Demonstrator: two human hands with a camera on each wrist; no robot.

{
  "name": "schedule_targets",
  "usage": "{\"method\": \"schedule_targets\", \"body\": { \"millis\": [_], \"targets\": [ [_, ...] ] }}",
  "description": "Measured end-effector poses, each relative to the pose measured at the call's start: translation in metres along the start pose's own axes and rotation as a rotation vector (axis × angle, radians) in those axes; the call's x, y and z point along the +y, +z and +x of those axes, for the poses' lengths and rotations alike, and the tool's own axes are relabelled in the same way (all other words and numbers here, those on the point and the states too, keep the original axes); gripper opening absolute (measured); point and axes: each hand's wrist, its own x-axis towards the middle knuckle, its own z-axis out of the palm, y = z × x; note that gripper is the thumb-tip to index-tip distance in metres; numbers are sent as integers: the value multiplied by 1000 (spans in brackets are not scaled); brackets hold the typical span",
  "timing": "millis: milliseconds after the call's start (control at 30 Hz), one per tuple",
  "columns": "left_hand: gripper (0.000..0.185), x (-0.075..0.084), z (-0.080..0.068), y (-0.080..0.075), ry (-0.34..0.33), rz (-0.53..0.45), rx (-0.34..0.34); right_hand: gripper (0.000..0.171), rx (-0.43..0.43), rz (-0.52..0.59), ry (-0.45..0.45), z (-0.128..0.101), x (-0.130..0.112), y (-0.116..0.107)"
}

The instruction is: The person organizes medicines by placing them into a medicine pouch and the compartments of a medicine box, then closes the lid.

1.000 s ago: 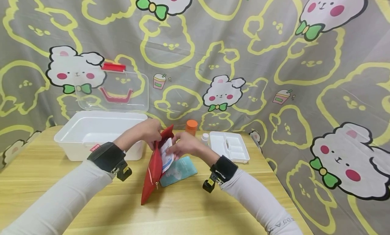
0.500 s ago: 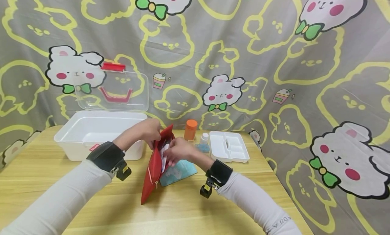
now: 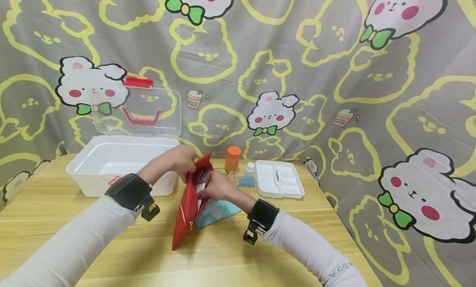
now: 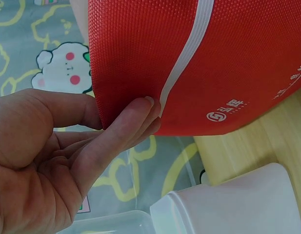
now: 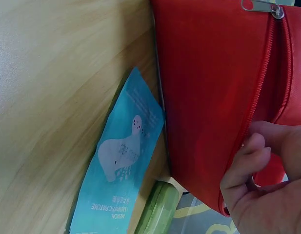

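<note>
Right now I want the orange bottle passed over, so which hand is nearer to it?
The right hand. It is at the red pouch's mouth, just below-left of the orange bottle; the left hand grips the pouch's far side, farther left.

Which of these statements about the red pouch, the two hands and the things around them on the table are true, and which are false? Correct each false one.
1. The left hand pinches the top edge of the red zip pouch. True.
2. The right hand is at the pouch's opening. True.
3. The white storage box has its lid shut. False: the clear lid stands open.
4. The teal medical patch packet lies inside the box. False: it lies on the table beside the pouch.
5. The orange-capped bottle stands behind the pouch. True.
</note>
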Motion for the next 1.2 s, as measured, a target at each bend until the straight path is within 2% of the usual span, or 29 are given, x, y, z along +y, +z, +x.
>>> {"method": "schedule_targets", "body": {
  "millis": [167,333,567,700,767,967,1067,1200],
  "targets": [
    [16,-1,-1,0,2,4,5,20,30,-19,0,1,1,1],
    [16,-1,-1,-1,0,-3,-1,16,61,-17,-42,1,2,-4],
    [15,-1,0,-2,-9,-18,-9,11,211,50,-81,1,7,-18],
    [15,-2,-1,-2,-16,-25,-13,10,247,40,-87,0,16,-21],
    [16,-2,0,-1,-20,-30,-17,9,244,-5,-91,0,22,-21],
    [14,-2,0,-1,-37,-44,-25,4,164,-267,-94,0,40,-10],
    [13,-1,-1,-1,-38,-45,-20,16,126,-340,-92,1,49,1],
    [13,-1,-1,0,-33,-42,-12,39,65,-399,-61,1,57,16]
  ]
}}
